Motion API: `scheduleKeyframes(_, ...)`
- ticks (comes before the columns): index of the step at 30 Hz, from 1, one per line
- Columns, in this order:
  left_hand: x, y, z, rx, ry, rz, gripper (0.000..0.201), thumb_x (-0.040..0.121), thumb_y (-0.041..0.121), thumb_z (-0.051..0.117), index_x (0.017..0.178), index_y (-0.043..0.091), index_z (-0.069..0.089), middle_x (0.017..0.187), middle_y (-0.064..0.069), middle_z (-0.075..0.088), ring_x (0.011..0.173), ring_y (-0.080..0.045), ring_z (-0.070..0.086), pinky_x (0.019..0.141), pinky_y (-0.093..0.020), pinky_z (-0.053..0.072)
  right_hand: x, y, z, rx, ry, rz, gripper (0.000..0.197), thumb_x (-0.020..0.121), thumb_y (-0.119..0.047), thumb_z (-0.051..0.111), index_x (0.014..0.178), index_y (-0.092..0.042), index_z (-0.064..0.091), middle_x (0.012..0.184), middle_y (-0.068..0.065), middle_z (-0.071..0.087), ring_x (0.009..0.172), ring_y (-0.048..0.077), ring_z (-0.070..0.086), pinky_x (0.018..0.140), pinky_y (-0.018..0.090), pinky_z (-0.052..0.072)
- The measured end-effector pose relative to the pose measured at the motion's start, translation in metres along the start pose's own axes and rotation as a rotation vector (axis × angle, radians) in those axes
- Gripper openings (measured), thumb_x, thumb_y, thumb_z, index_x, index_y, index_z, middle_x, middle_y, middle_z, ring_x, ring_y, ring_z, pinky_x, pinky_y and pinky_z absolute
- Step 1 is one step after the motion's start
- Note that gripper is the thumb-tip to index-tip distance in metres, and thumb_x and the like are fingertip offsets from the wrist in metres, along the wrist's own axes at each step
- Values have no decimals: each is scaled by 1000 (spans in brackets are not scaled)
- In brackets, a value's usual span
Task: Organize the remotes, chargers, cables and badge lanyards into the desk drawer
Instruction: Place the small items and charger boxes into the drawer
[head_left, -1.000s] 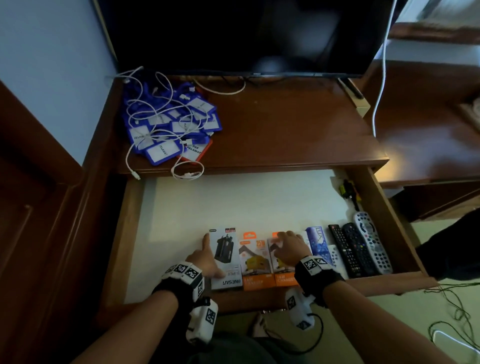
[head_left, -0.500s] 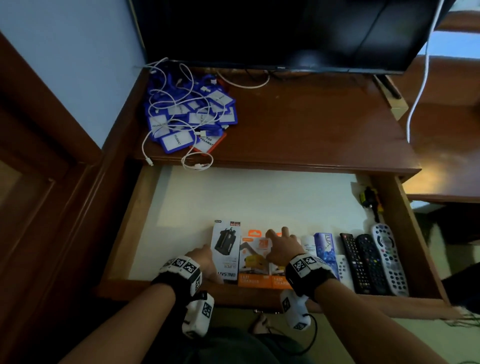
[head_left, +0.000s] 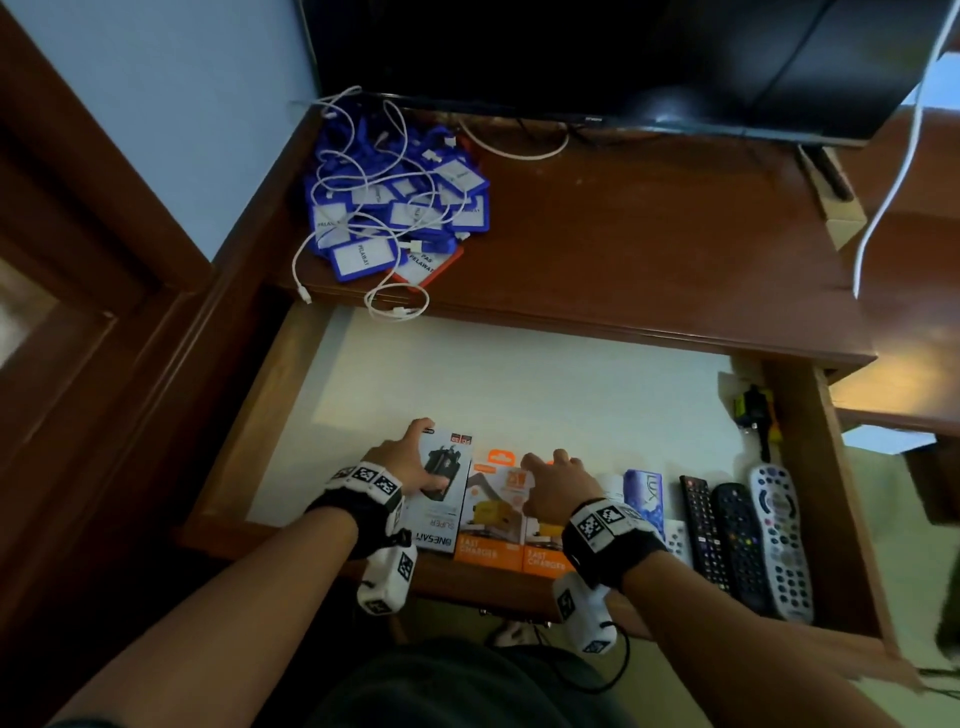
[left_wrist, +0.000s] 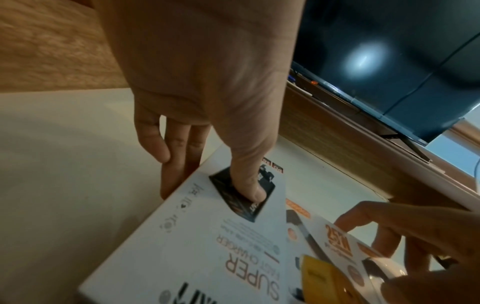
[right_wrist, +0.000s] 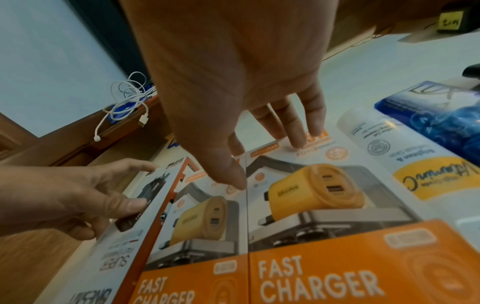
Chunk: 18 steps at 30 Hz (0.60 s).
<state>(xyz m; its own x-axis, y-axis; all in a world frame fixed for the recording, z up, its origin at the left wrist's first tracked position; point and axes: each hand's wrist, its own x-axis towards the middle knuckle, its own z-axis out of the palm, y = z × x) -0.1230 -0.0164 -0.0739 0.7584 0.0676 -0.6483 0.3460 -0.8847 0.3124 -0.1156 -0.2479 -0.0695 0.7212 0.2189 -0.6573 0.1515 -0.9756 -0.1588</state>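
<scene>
Left hand (head_left: 410, 462) grips the white box (head_left: 441, 499), thumb on top, fingers down its left side, at the drawer (head_left: 519, 374) front. Right hand (head_left: 556, 486) rests straight fingertips on the orange boxes (head_left: 511, 519) beside it; remotes (head_left: 743, 535) lie right.

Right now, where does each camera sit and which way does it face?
Head: above, facing down into the drawer; both forearms show.
Left wrist: along the left hand gripping the white charger box.
Right wrist: along the right hand, fingers on the orange charger boxes.
Shared: both wrist views show the white box and the other hand.
</scene>
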Motion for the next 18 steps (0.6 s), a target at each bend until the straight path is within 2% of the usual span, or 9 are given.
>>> scheduleKeyframes(4, -3, 0, 6, 22, 10, -5, 92, 81, 47, 70, 148, 35, 8, 129, -9, 60, 100, -29, 65, 78, -31, 51, 2, 0, -1, 40, -29, -18, 60, 85, -38, 62, 136, -27, 34, 131, 13, 37, 118, 36, 48, 94, 48, 49)
scheduleKeyframes(9, -5, -5, 15, -26, -2, 8, 96, 85, 46, 64, 148, 40, -6, 131, -10, 59, 97, -28, 66, 79, -36, 56, 3, -1, -5, 58, -85, -12, 58, 87, -38, 60, 137, -23, 36, 134, 13, 36, 116, 34, 53, 95, 43, 49)
scheduleKeyframes(12, 2, -13, 12, -95, -54, 47, 100, 84, 43, 66, 148, 39, -11, 131, -9, 58, 95, -27, 66, 80, -38, 57, 10, -5, -18, 80, -87, 32, 52, 87, -40, 57, 133, -19, 45, 133, 12, 45, 118, 31, 51, 98, 40, 46)
scheduleKeyframes(14, 7, -18, 4, -142, -96, 82, 101, 85, 38, 66, 149, 35, -12, 132, -11, 57, 99, -28, 65, 83, -39, 56, 15, -9, -30, 106, 27, 51, 45, 88, -40, 56, 125, -14, 53, 128, 12, 53, 120, 32, 46, 97, 39, 44)
scheduleKeyframes(18, 16, -23, -29, -136, -96, 119, 94, 87, 38, 65, 152, 26, -2, 128, -16, 57, 109, -30, 59, 89, -38, 49, 24, -26, -66, 246, 443, 26, 36, 88, -30, 58, 117, -11, 61, 120, 14, 56, 118, 34, 43, 94, 38, 43)
